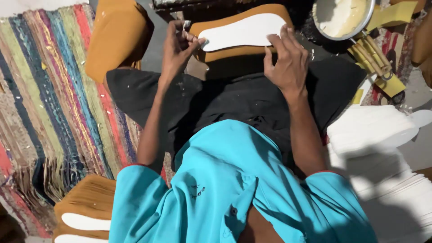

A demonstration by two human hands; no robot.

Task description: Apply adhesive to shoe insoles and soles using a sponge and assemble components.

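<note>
A striped multicoloured woven rug (54,90) covers the floor, bearing stacks of tan sole-shaped sheets (85,200) and white insole cutouts (387,157).

The insole-shaped sheet (245,30) is plain white and lies on a mustard-brown piece (234,53). Another mustard-brown piece (118,38) shows at upper left, and a stack of the same colour (87,198) at lower left carries a white cutout (85,221). The woven rug (54,99) runs in stripes of green, red, blue, pink and tan. The shirt (234,189) is bright turquoise with a thin red sleeve edge; the lap cloth (234,99) is black, flecked white. The metal bowl (344,18) holds something pale cream, perhaps glue. The pile at right (382,153) is white.
</note>
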